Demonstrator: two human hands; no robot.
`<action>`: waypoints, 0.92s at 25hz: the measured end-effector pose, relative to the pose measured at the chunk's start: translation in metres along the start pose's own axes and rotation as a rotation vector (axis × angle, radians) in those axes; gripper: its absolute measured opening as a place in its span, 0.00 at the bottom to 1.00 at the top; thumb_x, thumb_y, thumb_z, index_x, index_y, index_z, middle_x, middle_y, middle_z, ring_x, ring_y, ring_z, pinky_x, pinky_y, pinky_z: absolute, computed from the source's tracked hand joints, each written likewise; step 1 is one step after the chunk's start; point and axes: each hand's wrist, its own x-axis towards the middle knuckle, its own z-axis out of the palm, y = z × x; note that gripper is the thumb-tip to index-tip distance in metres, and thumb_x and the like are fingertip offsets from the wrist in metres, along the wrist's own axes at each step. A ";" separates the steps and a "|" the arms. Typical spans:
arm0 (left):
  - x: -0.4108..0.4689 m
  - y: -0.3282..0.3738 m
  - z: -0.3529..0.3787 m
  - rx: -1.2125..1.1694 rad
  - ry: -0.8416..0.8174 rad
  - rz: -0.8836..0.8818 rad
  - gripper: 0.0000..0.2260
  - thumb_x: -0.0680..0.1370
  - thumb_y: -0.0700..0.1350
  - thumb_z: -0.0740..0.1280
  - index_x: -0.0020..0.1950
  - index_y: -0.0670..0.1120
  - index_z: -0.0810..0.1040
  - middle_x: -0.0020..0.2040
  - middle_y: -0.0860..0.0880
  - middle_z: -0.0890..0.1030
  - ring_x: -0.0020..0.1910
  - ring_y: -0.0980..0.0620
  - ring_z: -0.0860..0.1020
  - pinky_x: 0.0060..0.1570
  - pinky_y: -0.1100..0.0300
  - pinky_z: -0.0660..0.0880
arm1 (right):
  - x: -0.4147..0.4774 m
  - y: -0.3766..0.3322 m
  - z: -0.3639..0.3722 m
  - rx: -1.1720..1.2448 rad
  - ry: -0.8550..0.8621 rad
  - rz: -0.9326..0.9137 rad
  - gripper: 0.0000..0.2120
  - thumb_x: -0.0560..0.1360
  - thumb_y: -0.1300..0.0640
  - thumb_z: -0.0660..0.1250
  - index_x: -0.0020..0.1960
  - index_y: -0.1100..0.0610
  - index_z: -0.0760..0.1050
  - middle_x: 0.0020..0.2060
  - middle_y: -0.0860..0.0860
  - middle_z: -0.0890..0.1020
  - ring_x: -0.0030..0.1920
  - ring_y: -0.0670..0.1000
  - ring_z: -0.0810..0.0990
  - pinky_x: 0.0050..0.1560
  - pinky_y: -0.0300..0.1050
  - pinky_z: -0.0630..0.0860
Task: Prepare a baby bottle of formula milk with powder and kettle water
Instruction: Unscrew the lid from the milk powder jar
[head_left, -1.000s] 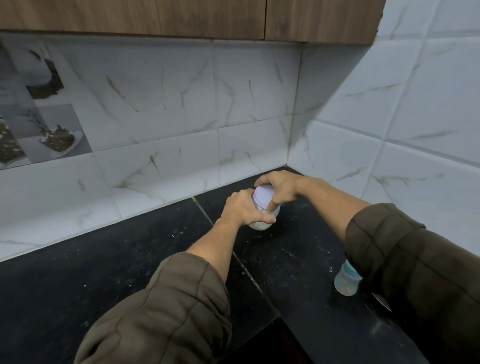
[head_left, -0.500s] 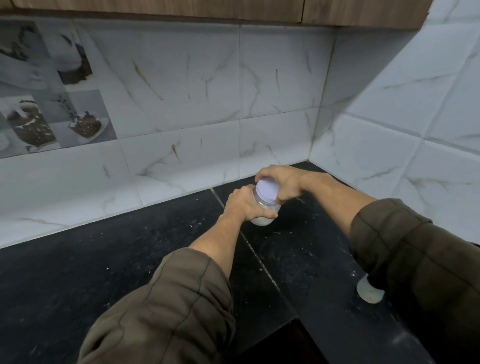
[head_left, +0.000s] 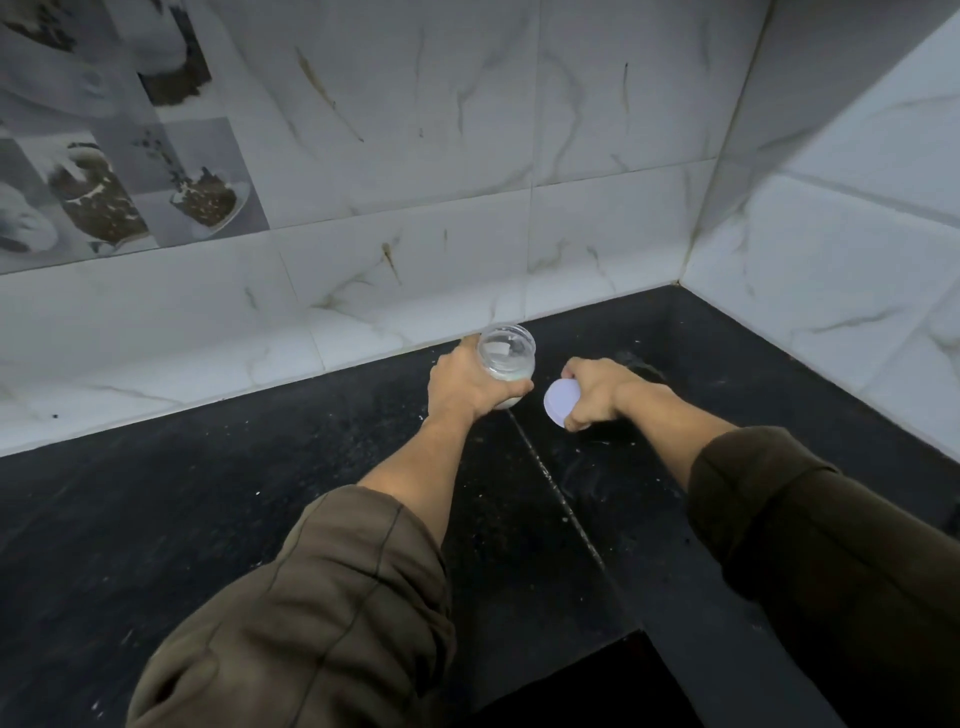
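Gripped around its body by the left hand (head_left: 467, 387) above the black tabletop (head_left: 182, 519), the uncapped powder jar (head_left: 506, 364) could have been tipped and spilled while the right hand (head_left: 597, 392) was closed on the lid (head_left: 558, 402).

jar (head_left: 506, 358): lower body hidden by left hand (head_left: 467, 387), base contact with counter (head_left: 208, 519) cannot be told | lid (head_left: 560, 402): far edge covered by right hand (head_left: 597, 389) grip | sleeves: cut off at bottom and right edges | picture tiles (head_left: 130, 171): cut at left edge, blurred
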 end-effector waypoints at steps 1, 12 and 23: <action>0.000 -0.005 -0.001 -0.001 0.004 0.001 0.37 0.60 0.66 0.79 0.64 0.52 0.78 0.55 0.52 0.84 0.58 0.47 0.80 0.60 0.52 0.77 | 0.006 -0.004 0.011 -0.023 -0.029 -0.004 0.39 0.63 0.50 0.80 0.71 0.48 0.68 0.61 0.53 0.77 0.56 0.57 0.78 0.57 0.55 0.80; 0.002 -0.031 0.013 -0.004 -0.031 0.035 0.39 0.60 0.67 0.81 0.67 0.54 0.77 0.57 0.54 0.84 0.57 0.50 0.82 0.61 0.52 0.78 | 0.032 0.005 0.080 -0.252 -0.197 -0.032 0.36 0.67 0.48 0.81 0.71 0.52 0.72 0.64 0.53 0.74 0.63 0.57 0.77 0.59 0.55 0.80; -0.015 0.015 0.043 -0.070 -0.141 0.128 0.38 0.59 0.66 0.82 0.65 0.54 0.78 0.56 0.55 0.85 0.58 0.51 0.81 0.62 0.51 0.77 | 0.002 0.047 0.016 0.125 0.218 0.079 0.29 0.76 0.49 0.71 0.75 0.50 0.69 0.69 0.54 0.75 0.67 0.58 0.76 0.64 0.55 0.76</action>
